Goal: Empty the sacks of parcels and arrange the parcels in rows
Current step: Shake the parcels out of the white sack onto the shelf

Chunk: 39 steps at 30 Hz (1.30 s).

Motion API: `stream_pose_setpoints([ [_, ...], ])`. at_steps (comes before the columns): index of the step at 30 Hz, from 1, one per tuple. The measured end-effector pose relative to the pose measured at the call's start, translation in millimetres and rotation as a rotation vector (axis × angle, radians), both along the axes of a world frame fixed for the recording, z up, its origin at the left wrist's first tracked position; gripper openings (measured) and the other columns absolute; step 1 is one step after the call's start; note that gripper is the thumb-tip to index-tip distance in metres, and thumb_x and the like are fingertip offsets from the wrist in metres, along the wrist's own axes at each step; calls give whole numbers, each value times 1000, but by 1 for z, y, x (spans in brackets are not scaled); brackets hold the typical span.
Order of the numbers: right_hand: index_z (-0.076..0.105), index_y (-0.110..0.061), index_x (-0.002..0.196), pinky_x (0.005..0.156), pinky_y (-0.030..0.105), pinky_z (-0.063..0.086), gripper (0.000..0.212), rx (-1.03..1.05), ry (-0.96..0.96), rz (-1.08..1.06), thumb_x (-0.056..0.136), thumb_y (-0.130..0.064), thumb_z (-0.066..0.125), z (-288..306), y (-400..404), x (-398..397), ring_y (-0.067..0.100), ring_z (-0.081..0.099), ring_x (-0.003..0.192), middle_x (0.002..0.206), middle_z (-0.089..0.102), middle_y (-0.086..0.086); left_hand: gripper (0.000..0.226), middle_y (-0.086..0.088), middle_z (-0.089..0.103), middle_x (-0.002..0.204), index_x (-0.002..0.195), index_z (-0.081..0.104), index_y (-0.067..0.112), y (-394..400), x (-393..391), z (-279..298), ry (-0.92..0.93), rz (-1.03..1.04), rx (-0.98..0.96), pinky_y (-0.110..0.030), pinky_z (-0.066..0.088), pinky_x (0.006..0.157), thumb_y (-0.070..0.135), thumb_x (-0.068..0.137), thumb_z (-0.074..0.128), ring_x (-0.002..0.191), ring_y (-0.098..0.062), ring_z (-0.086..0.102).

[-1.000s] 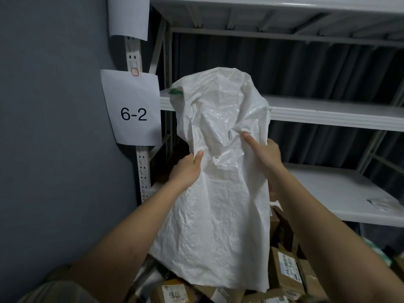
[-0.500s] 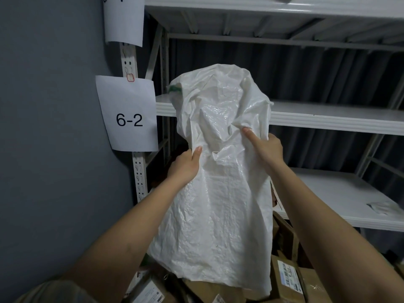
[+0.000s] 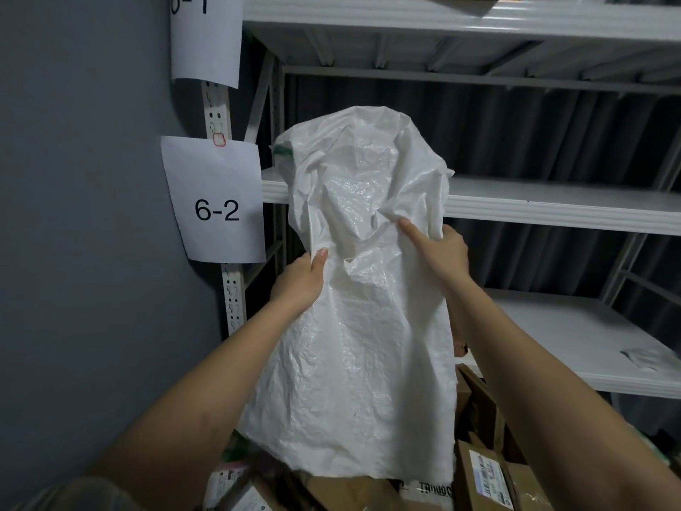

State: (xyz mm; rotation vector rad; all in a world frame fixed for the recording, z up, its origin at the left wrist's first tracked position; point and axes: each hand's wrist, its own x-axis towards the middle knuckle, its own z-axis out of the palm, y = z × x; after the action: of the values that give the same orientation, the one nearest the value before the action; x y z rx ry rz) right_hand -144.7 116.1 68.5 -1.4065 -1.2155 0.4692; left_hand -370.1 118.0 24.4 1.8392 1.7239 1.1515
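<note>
A white woven sack (image 3: 353, 363) hangs upside down in front of me, its crumpled closed end up and its open mouth down. My left hand (image 3: 300, 280) grips the sack's left side at mid height. My right hand (image 3: 438, 250) pinches a fold on its right side, slightly higher. Below the sack's mouth lie brown cardboard parcels (image 3: 482, 473) with white address labels, piled loosely at the bottom edge of the view. What is inside the sack is hidden.
A white metal rack stands behind the sack, with a shelf (image 3: 552, 208) at hand height and a lower shelf (image 3: 575, 333) at the right. A paper sign reading 6-2 (image 3: 215, 201) hangs on the rack's post. A grey wall fills the left.
Both hands have lifted the sack slightly higher, and its mouth now hangs above the parcels. The grips are unchanged.
</note>
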Motion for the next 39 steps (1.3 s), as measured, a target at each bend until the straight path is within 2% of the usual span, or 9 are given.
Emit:
stream_pose_setpoints([
  [3, 65, -19, 99, 80, 39, 56, 61, 6, -35, -28, 68, -72, 67, -2, 2, -1, 16, 66, 86, 93, 67, -6, 55, -3, 62, 113, 122, 56, 14, -2, -2, 0, -21, 5, 17, -32, 41, 78, 52, 101, 22, 94, -22, 56],
  [9, 64, -20, 112, 81, 40, 57, 67, -36, -100, -7, 71, -72, 64, -6, 1, -6, 18, 66, 89, 99, 67, -6, 50, 0, 60, 118, 127, 54, 16, -8, -1, 1, -123, 19, 66, -30, 39, 79, 48, 102, 24, 94, -15, 52],
  [14, 64, -20, 109, 80, 40, 57, 65, -36, -147, -33, 71, -72, 63, -6, -1, -9, 19, 66, 88, 97, 68, -5, 52, -2, 61, 122, 131, 52, 18, -7, -6, -1, -118, -1, 45, -33, 43, 84, 50, 102, 24, 107, -23, 57],
  [17, 64, -18, 110, 81, 40, 57, 64, -62, -165, -28, 72, -70, 64, -5, -2, -11, 20, 66, 89, 100, 68, -3, 51, -2, 60, 124, 133, 51, 19, -7, -7, 0, -86, -13, 16, -31, 41, 82, 50, 102, 23, 102, -20, 55],
  [22, 64, -17, 107, 80, 39, 57, 59, -40, -163, -27, 75, -67, 65, -4, -2, -13, 20, 66, 89, 98, 68, -3, 50, -2, 59, 125, 134, 50, 18, -6, -7, -4, -124, -5, 18, -29, 38, 82, 48, 102, 25, 110, -23, 56],
  [28, 63, -20, 103, 77, 35, 56, 53, 2, -127, -29, 76, -66, 66, 10, 0, -11, 17, 65, 84, 94, 66, -7, 50, 7, 57, 109, 126, 54, 15, -3, -5, 11, -159, 14, 116, -29, 38, 79, 49, 102, 25, 97, -13, 53],
  [31, 62, -15, 109, 80, 38, 56, 57, -65, -174, -5, 79, -62, 67, 9, 4, -10, 22, 65, 90, 100, 66, -1, 50, 2, 60, 118, 128, 53, 17, 3, -8, 8, -90, -16, 21, -32, 41, 81, 49, 102, 25, 104, -21, 57],
  [36, 62, -14, 114, 80, 38, 54, 53, -17, -152, 4, 85, -57, 63, -1, 7, -7, 23, 65, 92, 99, 65, -2, 49, -1, 63, 108, 119, 57, 13, 6, -9, 4, -114, 17, 53, -31, 40, 75, 48, 102, 26, 90, -18, 55],
  [39, 60, -13, 112, 72, 32, 49, 52, 24, -168, -11, 87, -59, 59, 0, 6, -8, 21, 62, 88, 98, 63, -2, 49, -1, 62, 109, 118, 56, 12, 6, -7, 12, -139, 22, 81, -31, 41, 78, 47, 102, 26, 97, -22, 57],
])
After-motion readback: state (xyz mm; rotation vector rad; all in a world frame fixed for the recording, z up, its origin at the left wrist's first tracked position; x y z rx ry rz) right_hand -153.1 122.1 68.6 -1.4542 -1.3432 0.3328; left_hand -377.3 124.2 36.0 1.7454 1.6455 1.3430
